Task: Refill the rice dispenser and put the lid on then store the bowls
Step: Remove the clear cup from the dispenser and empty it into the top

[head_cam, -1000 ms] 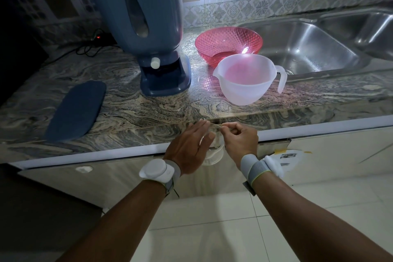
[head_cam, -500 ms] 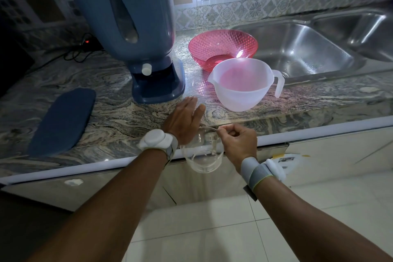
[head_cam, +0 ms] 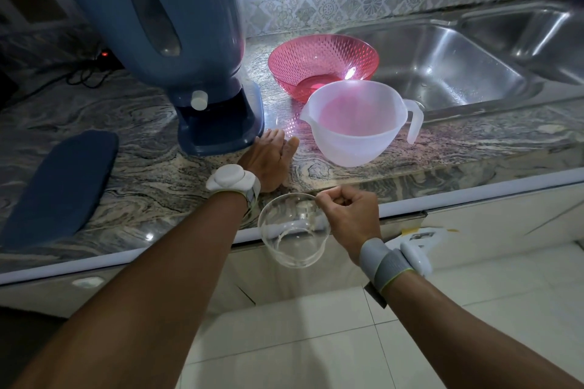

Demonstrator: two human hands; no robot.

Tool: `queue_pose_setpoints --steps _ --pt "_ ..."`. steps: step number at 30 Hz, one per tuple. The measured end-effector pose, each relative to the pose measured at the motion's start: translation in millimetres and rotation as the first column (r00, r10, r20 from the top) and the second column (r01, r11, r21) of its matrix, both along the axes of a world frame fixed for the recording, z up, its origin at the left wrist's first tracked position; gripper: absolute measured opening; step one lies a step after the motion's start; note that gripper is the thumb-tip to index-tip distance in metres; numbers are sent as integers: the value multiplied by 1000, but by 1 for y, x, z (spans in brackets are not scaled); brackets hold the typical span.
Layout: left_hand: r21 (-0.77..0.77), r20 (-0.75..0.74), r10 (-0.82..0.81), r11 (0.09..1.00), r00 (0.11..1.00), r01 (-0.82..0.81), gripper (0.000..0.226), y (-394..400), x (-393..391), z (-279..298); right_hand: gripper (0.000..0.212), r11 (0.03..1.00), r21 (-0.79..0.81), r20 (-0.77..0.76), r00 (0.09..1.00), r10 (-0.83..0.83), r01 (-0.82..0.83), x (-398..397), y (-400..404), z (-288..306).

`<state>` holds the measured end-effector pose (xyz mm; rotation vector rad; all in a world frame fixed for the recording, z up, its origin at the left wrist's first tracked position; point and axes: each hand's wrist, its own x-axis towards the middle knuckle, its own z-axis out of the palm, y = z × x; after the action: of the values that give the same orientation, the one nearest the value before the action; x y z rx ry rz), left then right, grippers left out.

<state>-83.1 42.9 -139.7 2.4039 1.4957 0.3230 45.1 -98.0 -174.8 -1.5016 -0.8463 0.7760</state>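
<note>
The tall blue rice dispenser (head_cam: 177, 41) stands at the back left of the marble counter (head_cam: 151, 174). Its blue lid (head_cam: 60, 183) lies flat on the counter to the left. My right hand (head_cam: 347, 215) pinches the rim of a small clear glass bowl (head_cam: 294, 230), held at the counter's front edge. My left hand (head_cam: 271, 158) rests flat on the counter with straight fingers, just in front of the dispenser's base. A white jug-shaped bowl with a handle (head_cam: 357, 123) and a red patterned bowl (head_cam: 322, 66) sit right of the dispenser, both empty.
A steel double sink (head_cam: 458, 57) fills the counter's right side. Black cables (head_cam: 85, 73) lie behind the dispenser on the left. White cabinet fronts (head_cam: 474, 246) and a tiled floor (head_cam: 316, 341) lie below the counter edge.
My left hand has left the glass bowl and slid forward onto the counter toward the dispenser's base. My right hand keeps the glass bowl at the counter edge.
</note>
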Motion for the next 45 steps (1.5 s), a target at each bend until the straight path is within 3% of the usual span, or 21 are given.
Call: queue_pose_setpoints --steps 16,33,40,45 --pt "-36 -38 -154 988 987 153 65 -45 -12 2 14 991 -131 98 995 -11 24 -4 -14 -19" --pt "-5 -7 -253 967 967 253 60 -114 -36 0 16 990 -116 164 985 -59 79 -9 -11 -10" --pt "-3 17 -250 968 968 250 66 -138 -43 -3 18 991 -117 168 985 -51 71 -12 -14 -9" --pt "13 57 -214 977 975 214 55 -150 -42 -5 19 991 -121 182 982 -40 63 -11 -16 -8"
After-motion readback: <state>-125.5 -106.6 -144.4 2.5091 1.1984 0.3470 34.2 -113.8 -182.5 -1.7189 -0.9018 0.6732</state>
